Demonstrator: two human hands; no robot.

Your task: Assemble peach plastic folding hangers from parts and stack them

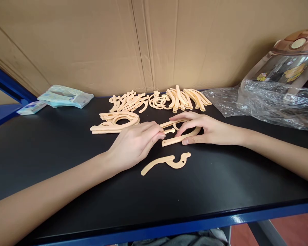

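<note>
My right hand [202, 129] rests on the black tabletop with its thumb and fingers around a beige plastic folding hanger [170, 140], whose two long arms point left. My left hand [135, 141] is closed in a pinch at the open end of those arms. From its fingertips a small curved beige hanger piece [170, 131] sticks out between the arms; the rest of it is hidden by the fingers. In front of both hands lies a hook piece [178, 164] with a curved arm piece [156, 162] touching its left end.
Behind my left hand lies a stack of folded hangers [106, 128]. Along the back are piles of small curved pieces [128, 101], hook pieces [158, 101] and long arms [188, 99]. A tissue pack [78, 99] is at left; clear plastic [227, 102] and a bottle [284, 68] at right.
</note>
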